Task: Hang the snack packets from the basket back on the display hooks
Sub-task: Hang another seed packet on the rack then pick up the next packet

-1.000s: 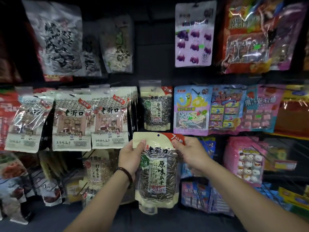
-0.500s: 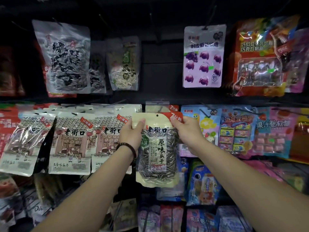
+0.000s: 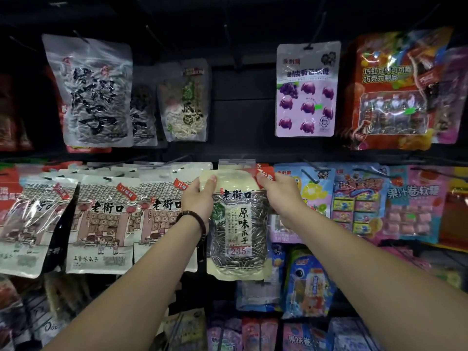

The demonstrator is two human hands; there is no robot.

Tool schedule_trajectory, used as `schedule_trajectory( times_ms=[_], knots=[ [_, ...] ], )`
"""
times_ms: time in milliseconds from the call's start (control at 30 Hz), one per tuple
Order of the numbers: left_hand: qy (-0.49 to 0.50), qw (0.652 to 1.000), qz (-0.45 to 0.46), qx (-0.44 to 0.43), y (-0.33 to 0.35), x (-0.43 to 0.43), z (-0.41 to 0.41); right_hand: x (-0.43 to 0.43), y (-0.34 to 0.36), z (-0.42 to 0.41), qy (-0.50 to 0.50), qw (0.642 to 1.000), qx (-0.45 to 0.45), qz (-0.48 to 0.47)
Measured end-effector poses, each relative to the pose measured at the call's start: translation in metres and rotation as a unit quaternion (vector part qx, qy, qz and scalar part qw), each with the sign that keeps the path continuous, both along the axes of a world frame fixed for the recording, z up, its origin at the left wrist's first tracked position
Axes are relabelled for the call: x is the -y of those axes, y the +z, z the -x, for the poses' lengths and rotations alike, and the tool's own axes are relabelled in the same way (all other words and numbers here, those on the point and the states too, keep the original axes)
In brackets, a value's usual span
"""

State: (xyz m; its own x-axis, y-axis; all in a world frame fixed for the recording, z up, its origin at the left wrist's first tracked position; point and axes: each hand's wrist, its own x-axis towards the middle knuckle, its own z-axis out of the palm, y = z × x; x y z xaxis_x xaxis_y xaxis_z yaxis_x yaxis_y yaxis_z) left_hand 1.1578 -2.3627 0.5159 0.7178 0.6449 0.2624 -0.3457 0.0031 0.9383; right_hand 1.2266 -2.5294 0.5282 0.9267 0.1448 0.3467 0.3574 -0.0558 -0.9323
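A cream sunflower-seed packet [image 3: 238, 229] with a clear window, a red corner tag and "235" printed on it is held upright at the middle row of the display. My left hand [image 3: 198, 198] pinches its top left corner and my right hand [image 3: 277, 192] pinches its top right corner. Just behind its top edge shows the header of a matching packet [image 3: 236, 163] hanging on a hook. The hook itself is hidden behind the packets. No basket is in view.
Cream seed packets [image 3: 101, 219] hang in a row to the left. Blue and pink candy packets [image 3: 359, 198] hang to the right. Above hang a grey seed bag [image 3: 93, 92] and a purple candy packet [image 3: 307, 89]. More packets fill the lower rows.
Both hands have lifted the seed packet from the lower row up to the middle row, in front of the matching packet. The view has tilted upward.
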Motion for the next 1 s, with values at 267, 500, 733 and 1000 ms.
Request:
schedule_trajectory(
  times_ms=[267,500,733,1000],
  knots=[
    [0.005,1.0,-0.014,-0.021,-0.004,-0.004,-0.013,-0.003,-0.004,-0.011,-0.033,0.999,-0.01,-0.008],
    [0.009,0.997,-0.01,-0.071,-0.004,-0.007,-0.042,-0.007,-0.003,-0.034,-0.046,0.997,0.004,0.067],
    [0.046,0.997,0.018,-0.066,0.001,-0.003,-0.089,-0.019,0.002,-0.067,-0.109,0.981,0.003,0.161],
    [0.059,0.993,-0.001,-0.106,0.01,-0.004,-0.113,-0.026,-0.002,-0.09,-0.122,0.972,-0.003,0.2]
  ],
)
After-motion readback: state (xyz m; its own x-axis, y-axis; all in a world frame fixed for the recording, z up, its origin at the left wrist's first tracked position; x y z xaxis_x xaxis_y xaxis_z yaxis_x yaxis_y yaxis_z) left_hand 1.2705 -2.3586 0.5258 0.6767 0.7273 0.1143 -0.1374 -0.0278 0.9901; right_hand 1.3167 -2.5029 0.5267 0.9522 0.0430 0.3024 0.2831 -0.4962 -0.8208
